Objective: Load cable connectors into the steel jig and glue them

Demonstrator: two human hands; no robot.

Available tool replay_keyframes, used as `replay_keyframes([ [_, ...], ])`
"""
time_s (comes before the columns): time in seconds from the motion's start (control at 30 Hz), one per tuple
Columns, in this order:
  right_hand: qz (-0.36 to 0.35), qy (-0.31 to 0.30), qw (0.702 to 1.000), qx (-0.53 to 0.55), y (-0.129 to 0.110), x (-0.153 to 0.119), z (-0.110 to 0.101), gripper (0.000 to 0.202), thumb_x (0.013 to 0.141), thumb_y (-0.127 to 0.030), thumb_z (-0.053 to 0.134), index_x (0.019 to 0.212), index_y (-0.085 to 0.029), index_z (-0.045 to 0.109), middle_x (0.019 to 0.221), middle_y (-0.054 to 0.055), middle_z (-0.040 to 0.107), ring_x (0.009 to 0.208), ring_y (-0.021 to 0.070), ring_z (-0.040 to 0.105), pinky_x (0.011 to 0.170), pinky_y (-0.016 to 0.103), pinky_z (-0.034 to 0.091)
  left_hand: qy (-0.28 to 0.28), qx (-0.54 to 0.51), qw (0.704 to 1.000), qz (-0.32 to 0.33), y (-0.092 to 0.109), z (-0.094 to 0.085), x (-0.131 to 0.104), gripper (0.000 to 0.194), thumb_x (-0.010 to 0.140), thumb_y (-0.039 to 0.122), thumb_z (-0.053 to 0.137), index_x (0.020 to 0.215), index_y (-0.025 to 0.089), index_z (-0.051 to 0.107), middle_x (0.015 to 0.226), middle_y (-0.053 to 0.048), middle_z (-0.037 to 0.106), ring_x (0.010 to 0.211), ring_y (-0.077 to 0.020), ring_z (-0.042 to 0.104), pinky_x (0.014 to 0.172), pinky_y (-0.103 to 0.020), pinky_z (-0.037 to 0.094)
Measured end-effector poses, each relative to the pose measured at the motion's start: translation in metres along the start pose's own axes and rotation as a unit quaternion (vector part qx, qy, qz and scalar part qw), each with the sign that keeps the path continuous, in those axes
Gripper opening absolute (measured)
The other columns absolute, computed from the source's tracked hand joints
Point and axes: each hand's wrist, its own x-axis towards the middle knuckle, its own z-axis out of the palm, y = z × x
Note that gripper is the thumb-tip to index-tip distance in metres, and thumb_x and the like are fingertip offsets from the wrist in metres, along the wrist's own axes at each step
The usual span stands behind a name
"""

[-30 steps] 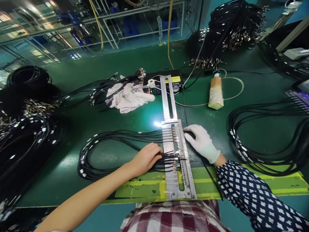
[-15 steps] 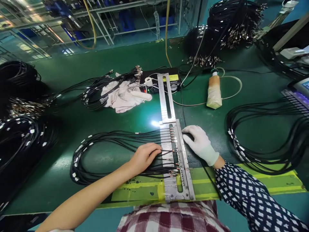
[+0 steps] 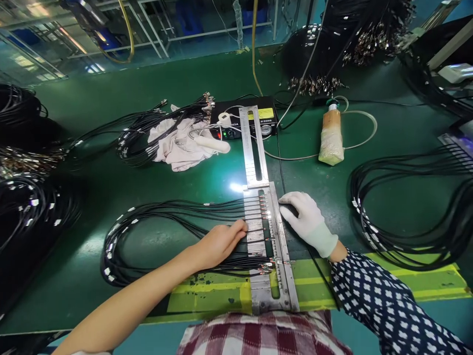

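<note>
My bare left hand (image 3: 223,241) pinches a black cable at the left edge of the slotted metal fixture (image 3: 258,291). Several black cables (image 3: 177,208) run from a loop on the left into the fixture's slots, their metal-tipped ends lying over its long opening. Near the fixture's lower part, more cable ends lie bunched together. My right hand (image 3: 305,217), in a white glove, rests at the fixture's right edge, thumb and forefinger apart, with nothing visible between them.
Behind the fixture stand a black control box (image 3: 218,111) and a white cloth (image 3: 181,153). A wrapped bottle (image 3: 331,140) with a tube is at the back right. Cable coils (image 3: 373,236) lie on the right, with others at the far left and back.
My left hand has shifted slightly down and left along the fixture's edge, and one cable end there has settled lower in the fixture. My right hand has hardly moved. The view has shifted slightly.
</note>
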Motion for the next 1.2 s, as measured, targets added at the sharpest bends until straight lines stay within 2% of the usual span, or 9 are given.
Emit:
replay_keyframes([
  [0.07, 0.002, -0.001, 1.0, -0.001, 0.0, 0.0, 0.0, 0.011, 0.093, -0.026, 0.053, 0.098, -0.025, 0.063, 0.107, 0.005, 0.067, 0.103, 0.0268, 0.059, 0.091, 0.046, 0.046, 0.017, 0.028, 0.998, 0.052, 0.003, -0.002, 0.0, 0.019, 0.104, 0.026, 0.034, 0.099, 0.02, 0.051, 0.082, -0.002, 0.059, 0.072, -0.014, 0.056, 0.067, -0.025, 0.043],
  [0.13, 0.004, -0.001, 1.0, -0.001, 0.0, 0.0, 0.0, 0.011, 0.093, -0.026, 0.053, 0.098, -0.025, 0.063, 0.107, 0.005, 0.068, 0.103, 0.0268, 0.059, 0.091, 0.046, 0.046, 0.086, 0.044, 0.991, 0.098, 0.003, 0.0, 0.001, 0.016, 0.102, 0.024, 0.038, 0.098, 0.019, 0.054, 0.097, -0.006, 0.06, 0.089, -0.0164, 0.056, 0.079, -0.028, 0.046],
  [0.27, 0.002, 0.003, 1.0, 0.003, 0.0, 0.0, 0.0, 0.011, 0.093, -0.026, 0.054, 0.097, -0.025, 0.063, 0.106, 0.005, 0.068, 0.102, 0.0264, 0.059, 0.091, 0.045, 0.046, 0.194, 0.086, 0.97, 0.121, -0.008, 0.009, 0.008, 0.013, 0.101, 0.019, 0.044, 0.1, 0.018, 0.057, 0.092, -0.005, 0.059, 0.089, -0.0163, 0.053, 0.079, -0.027, 0.047],
  [0.57, 0.013, -0.003, 1.0, 0.004, -0.003, 0.001, -0.002, 0.012, 0.092, -0.027, 0.053, 0.096, -0.024, 0.064, 0.106, 0.005, 0.068, 0.102, 0.0263, 0.059, 0.092, 0.045, 0.046, 0.164, 0.246, 0.93, 0.217, -0.028, 0.006, 0.015, 0.033, 0.103, 0.016, 0.032, 0.123, 0.017, 0.057, 0.088, -0.006, 0.057, 0.08, -0.0159, 0.048, 0.073, -0.028, 0.045],
  [0.8, 0.013, 0.0, 1.0, 0.011, -0.004, 0.003, -0.003, 0.012, 0.092, -0.029, 0.053, 0.096, -0.025, 0.064, 0.105, 0.006, 0.068, 0.101, 0.0278, 0.06, 0.09, 0.047, 0.047, 0.155, 0.233, 0.922, 0.266, -0.027, 0.003, 0.021, 0.033, 0.103, 0.016, 0.032, 0.122, 0.016, 0.059, 0.092, -0.008, 0.061, 0.085, -0.0178, 0.052, 0.079, -0.031, 0.046],
  [0.9, 0.011, -0.005, 1.0, 0.016, -0.003, -0.003, -0.003, 0.013, 0.093, -0.029, 0.053, 0.099, -0.025, 0.064, 0.109, 0.007, 0.067, 0.104, 0.0283, 0.059, 0.092, 0.049, 0.047, 0.175, 0.183, 0.936, 0.244, -0.03, 0.009, 0.016, 0.033, 0.101, 0.015, 0.035, 0.123, 0.019, 0.06, 0.098, -0.008, 0.06, 0.092, -0.0177, 0.052, 0.081, -0.031, 0.044],
  [1.0, -0.001, -0.011, 1.0, 0.027, -0.004, -0.016, -0.002, 0.019, 0.096, -0.029, 0.05, 0.111, -0.026, 0.061, 0.12, 0.007, 0.064, 0.115, 0.0281, 0.056, 0.099, 0.049, 0.045, 0.191, 0.222, 0.94, 0.174, -0.03, 0.015, 0.007, 0.038, 0.1, 0.013, 0.036, 0.127, 0.024, 0.061, 0.092, -0.006, 0.056, 0.084, -0.0173, 0.048, 0.074, -0.031, 0.037],
  [1.1, -0.014, -0.027, 0.999, 0.023, -0.007, -0.025, 0.001, 0.024, 0.098, -0.029, 0.048, 0.119, -0.027, 0.059, 0.126, 0.007, 0.061, 0.12, 0.0279, 0.053, 0.102, 0.05, 0.044, 0.167, 0.234, 0.948, 0.135, -0.026, 0.019, -0.002, 0.043, 0.101, 0.012, 0.032, 0.134, 0.024, 0.057, 0.088, -0.005, 0.055, 0.078, -0.0166, 0.046, 0.068, -0.03, 0.032],
  [1.2, -0.015, -0.035, 0.999, 0.028, -0.009, -0.026, 0.002, 0.022, 0.098, -0.029, 0.048, 0.117, -0.027, 0.06, 0.123, 0.007, 0.062, 0.117, 0.0271, 0.054, 0.099, 0.049, 0.047, 0.144, 0.194, 0.964, 0.111, -0.019, 0.02, -0.006, 0.039, 0.102, 0.016, 0.034, 0.135, 0.022, 0.053, 0.095, -0.006, 0.06, 0.085, -0.0174, 0.05, 0.073, -0.031, 0.034],
])
